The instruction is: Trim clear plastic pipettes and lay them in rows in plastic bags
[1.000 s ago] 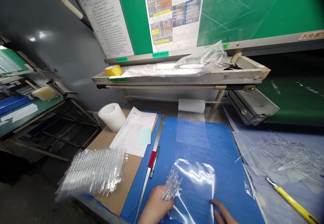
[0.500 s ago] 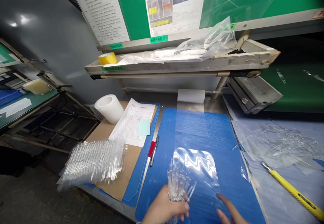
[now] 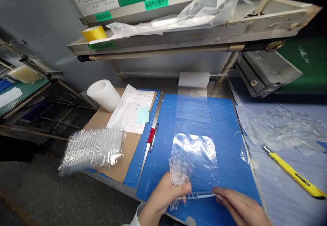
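Note:
A bunch of thin clear tubes (image 3: 180,168) stands upright in my left hand (image 3: 163,193), with the fingers and thumb closed around its lower part. My right hand (image 3: 237,202) pinches the right end of a single clear tube (image 3: 200,195). That tube lies level between the two hands, its left end by my left thumb. Just beyond them, a strip of clear plastic film (image 3: 195,147) is spread on the blue mat (image 3: 153,181). It runs back to a film roll (image 3: 193,80) at the rear.
Left are packed clear tubes (image 3: 93,147), a white roll (image 3: 103,95), a printed sheet (image 3: 130,110) and a pen (image 3: 154,136). Right lie loose clear tubes (image 3: 293,125) and a yellow utility knife (image 3: 296,175). A shelf (image 3: 191,38) with yellow tape (image 3: 94,33) spans the back.
My right hand has gone from spread fingers over the film to pinching one tube's end beside my left hand. My left hand still holds the bunch. The view has tilted downward.

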A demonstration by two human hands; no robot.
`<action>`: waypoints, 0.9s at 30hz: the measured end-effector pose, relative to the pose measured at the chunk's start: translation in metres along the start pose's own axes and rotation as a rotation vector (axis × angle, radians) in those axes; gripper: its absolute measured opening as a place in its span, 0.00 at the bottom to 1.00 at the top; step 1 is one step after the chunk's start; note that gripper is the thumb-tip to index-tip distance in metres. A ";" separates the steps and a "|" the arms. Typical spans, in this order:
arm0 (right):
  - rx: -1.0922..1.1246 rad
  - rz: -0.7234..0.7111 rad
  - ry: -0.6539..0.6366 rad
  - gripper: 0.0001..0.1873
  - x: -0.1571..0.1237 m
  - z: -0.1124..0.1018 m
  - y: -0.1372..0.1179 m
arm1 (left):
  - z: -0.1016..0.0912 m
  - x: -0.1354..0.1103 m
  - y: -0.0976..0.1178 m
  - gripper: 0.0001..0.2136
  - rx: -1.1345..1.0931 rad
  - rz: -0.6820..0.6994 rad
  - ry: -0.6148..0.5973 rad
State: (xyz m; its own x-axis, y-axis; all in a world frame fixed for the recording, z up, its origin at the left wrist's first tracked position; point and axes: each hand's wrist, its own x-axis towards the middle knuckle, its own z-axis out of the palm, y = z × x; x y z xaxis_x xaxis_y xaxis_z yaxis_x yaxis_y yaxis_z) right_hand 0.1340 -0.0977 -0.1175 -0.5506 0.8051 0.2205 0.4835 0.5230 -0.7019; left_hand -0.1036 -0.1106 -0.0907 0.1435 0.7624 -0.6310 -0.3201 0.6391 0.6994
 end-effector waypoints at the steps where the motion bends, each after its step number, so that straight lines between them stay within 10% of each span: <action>1: -0.055 -0.023 0.056 0.10 0.000 0.000 0.001 | -0.002 0.001 0.001 0.14 -0.023 0.062 0.102; 4: -0.210 -0.027 0.200 0.08 0.001 0.005 0.005 | -0.011 0.002 0.002 0.14 -0.099 0.184 0.287; 27: -0.339 -0.007 0.134 0.10 -0.013 0.030 0.018 | -0.024 0.000 -0.004 0.16 -0.001 0.079 0.221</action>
State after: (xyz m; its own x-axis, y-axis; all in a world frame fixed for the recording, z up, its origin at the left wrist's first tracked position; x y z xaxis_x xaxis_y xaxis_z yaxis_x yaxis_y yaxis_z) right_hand 0.1289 -0.1071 -0.1534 -0.4715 0.8191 0.3266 0.6905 0.5733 -0.4411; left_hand -0.1250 -0.1158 -0.1014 -0.0903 0.7692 -0.6326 -0.3234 0.5781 0.7491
